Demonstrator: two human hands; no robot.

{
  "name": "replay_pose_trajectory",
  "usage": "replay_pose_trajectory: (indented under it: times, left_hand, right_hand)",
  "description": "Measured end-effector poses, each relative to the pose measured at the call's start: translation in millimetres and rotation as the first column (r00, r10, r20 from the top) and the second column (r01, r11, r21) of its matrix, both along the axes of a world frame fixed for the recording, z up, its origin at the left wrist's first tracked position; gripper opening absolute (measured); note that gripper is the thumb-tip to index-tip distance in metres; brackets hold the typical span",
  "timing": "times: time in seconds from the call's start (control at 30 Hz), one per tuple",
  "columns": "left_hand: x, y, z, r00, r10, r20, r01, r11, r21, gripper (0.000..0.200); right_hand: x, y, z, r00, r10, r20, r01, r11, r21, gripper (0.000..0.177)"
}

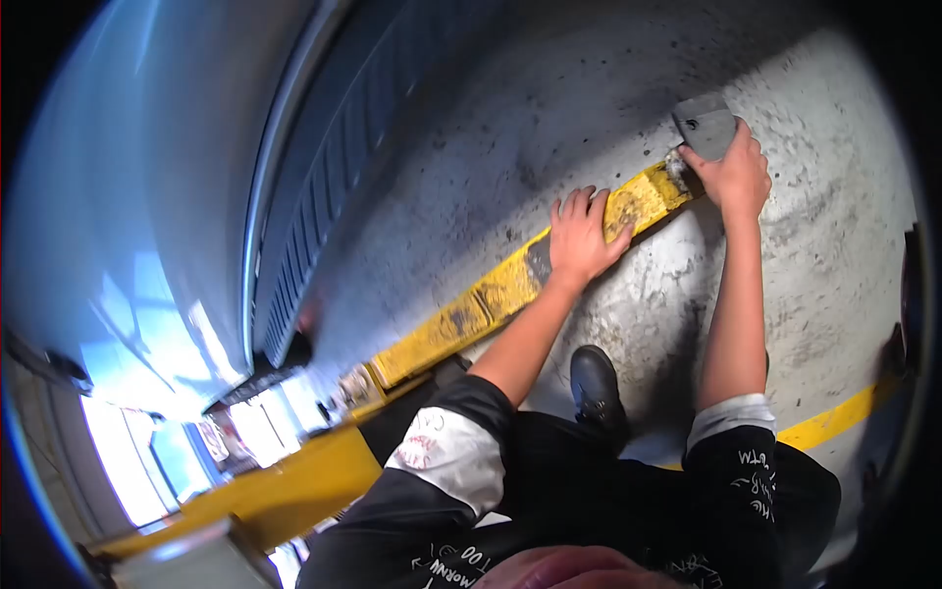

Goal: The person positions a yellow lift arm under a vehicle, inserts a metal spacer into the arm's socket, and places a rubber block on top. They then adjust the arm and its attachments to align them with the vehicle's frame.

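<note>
A yellow car-lift arm point(510, 285), worn and stained with black, runs diagonally across the view above the floor. My left hand point(586, 236) lies over its top, fingers across the far side and thumb on the near side. At the arm's outer end sits a dark grey lift pad point(708, 126) with a small dark hole in it. Around the near edge of that pad my right hand point(731, 172) is closed, thumb at the side facing the arm's end. Part of the arm's tip is hidden by this hand.
A silver-blue car body point(167, 177) fills the left side, above the lift arm. The yellow lift base point(285, 491) is at lower left. My black shoe point(596, 383) stands on the stained grey floor point(814, 245). A yellow floor line point(839, 417) crosses at right.
</note>
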State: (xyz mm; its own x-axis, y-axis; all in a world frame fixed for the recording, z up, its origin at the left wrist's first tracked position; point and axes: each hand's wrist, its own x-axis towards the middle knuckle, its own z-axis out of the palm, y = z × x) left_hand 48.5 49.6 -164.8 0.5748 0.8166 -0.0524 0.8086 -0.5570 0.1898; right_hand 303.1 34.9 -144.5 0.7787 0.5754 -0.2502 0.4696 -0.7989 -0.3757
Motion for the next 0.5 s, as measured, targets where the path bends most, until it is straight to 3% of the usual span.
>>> replay_pose_trajectory:
  times: [0.03,0.17,0.5]
  left_hand:
    - [2.3,2.6,-3.5,0.996,0.035,0.082,-0.034,0.999,-0.021,0.06]
    - [10.3,5.8,1.0,0.999,-0.007,0.04,0.009,0.999,-0.042,0.054]
    - [12.5,10.6,-2.3,0.999,-0.05,0.002,0.05,0.997,-0.059,0.055]
  right_hand:
    - [-1.2,-1.8,-0.6,1.0,0.0,0.011,-0.001,0.996,0.084,0.099]
    - [-1.6,-6.3,-17.4,0.999,-0.018,0.046,0.004,0.959,0.284,0.093]
    - [0.2,-5.7,-17.7,0.999,-0.003,0.035,-0.008,0.949,0.316,0.093]
